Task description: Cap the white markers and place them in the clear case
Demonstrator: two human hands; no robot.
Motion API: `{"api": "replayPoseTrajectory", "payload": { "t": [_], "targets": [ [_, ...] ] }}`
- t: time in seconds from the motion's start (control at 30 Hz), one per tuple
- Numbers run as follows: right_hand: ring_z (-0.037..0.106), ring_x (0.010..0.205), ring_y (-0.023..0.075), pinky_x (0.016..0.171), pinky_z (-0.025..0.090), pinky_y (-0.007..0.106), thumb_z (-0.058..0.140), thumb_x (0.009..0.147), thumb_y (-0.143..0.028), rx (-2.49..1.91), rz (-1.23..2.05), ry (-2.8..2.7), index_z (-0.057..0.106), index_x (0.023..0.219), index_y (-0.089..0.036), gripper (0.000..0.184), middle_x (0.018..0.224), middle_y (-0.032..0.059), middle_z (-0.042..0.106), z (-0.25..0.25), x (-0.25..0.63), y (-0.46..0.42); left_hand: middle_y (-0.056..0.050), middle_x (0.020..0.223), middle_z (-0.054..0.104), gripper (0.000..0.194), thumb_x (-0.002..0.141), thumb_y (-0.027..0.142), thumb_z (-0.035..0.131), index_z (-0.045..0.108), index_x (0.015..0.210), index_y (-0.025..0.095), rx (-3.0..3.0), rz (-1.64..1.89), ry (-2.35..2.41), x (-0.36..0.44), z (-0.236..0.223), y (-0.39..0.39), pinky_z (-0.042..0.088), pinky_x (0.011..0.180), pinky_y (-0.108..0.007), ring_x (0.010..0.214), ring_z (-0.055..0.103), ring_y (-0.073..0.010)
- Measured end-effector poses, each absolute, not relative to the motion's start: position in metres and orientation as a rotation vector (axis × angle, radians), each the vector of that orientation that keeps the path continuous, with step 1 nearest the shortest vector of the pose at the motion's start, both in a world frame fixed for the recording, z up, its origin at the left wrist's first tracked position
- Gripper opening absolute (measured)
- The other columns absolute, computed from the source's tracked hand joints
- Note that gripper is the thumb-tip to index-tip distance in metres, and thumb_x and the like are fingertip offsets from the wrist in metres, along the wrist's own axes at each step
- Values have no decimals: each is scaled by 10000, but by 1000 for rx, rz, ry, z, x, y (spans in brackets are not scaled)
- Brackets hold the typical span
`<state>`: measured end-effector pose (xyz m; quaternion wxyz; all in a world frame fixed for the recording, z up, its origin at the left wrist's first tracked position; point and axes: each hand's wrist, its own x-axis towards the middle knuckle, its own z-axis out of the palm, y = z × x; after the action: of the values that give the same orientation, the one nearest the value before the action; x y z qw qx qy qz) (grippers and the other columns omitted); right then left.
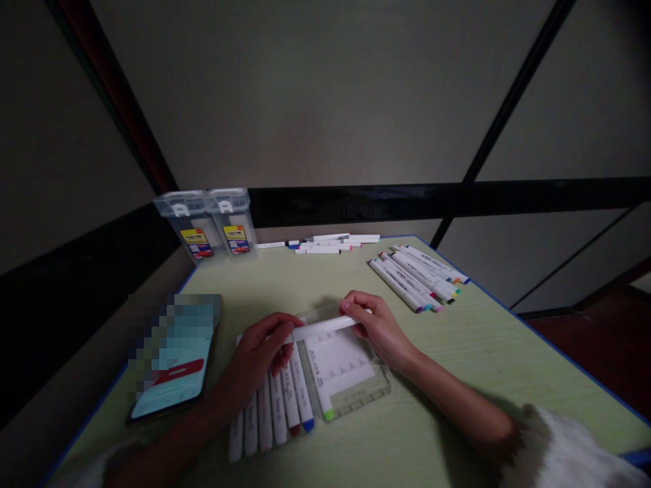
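Observation:
A white marker [328,328] is held level above an open clear plastic case [356,401]. The fingers of my right hand [379,329] are closed round its right end. Thumb and fingers of my left hand [264,349] pinch the left end. Under my left hand, the case's left half holds a row of white markers [279,410], two showing blue and brown ends; my hand hides their upper parts. In the right half, a marker with a green end [322,390] lies along the inner edge, beside a white card insert [343,362].
A phone [175,366] lies at the left. Two clear lidded boxes [216,227] stand at the back left. Loose markers [330,244] lie along the back edge, and a group of markers [417,274] is at the right. A wall [325,102] rises behind the table [483,352].

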<state>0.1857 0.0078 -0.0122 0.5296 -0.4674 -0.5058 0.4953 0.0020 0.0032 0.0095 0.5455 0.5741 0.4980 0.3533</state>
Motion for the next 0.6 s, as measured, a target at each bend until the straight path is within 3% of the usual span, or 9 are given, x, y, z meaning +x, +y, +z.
{"api": "replayPoseTrajectory", "payload": {
  "t": [0.6],
  "targets": [
    [274,362,45,358,157,193,550,698,-396,-1120,1181,-1246,450,540,-162,299,426,-74,337,-11,186,6,96,382,423,203,703,340,484,553,735,152,1327,820,1143,1,8,6,233,371,-173,346,328,-55]
  ]
}}
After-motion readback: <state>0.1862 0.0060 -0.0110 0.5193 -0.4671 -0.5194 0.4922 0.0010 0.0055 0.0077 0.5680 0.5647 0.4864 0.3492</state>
